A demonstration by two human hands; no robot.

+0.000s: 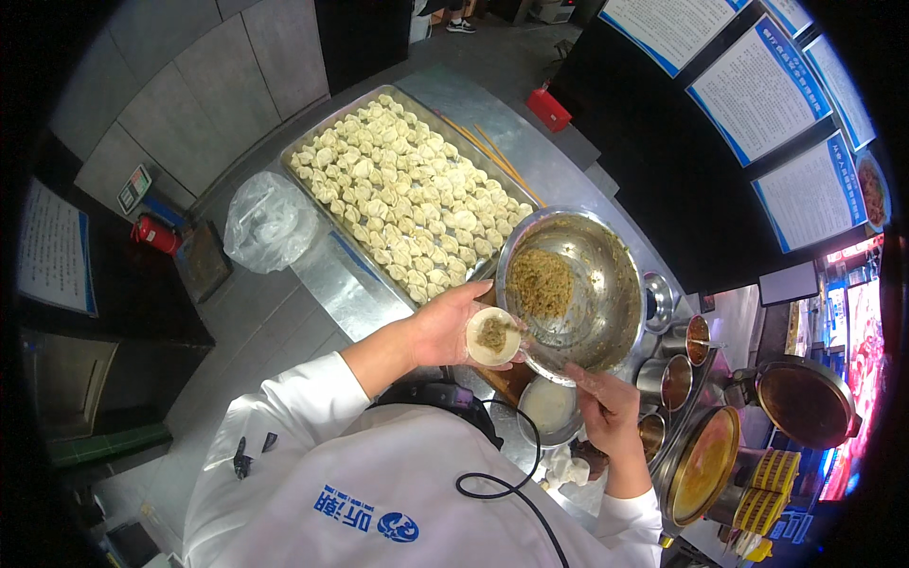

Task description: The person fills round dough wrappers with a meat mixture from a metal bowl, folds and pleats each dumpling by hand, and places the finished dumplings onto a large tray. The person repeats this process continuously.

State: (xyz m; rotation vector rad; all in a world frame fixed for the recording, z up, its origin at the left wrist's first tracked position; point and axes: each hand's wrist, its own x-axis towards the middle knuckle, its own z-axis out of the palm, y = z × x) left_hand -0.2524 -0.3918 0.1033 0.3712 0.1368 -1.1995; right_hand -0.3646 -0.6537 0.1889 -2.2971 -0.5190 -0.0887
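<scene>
In the palm of my left hand [444,328] rests a round dumpling wrapper [492,355], lying open and flat. A dab of minced filling [491,332] sits in its middle. My right hand [609,408] grips a thin utensil whose blurred tip reaches to the wrapper's right edge; its exact kind is unclear. Just beyond both hands stands a large steel mixing bowl [603,284], with a mound of minced filling [541,282] against its left side. A metal tray [327,213] behind my left hand carries rows of folded dumplings [398,184].
A smaller bowl [579,429] with pale contents stands near my right wrist. Steel pots [650,380] and a round griddle [703,465] line the right side. Wooden sticks [508,167] lie beside the tray. A clear plastic bag [270,220] hangs at the table's left edge.
</scene>
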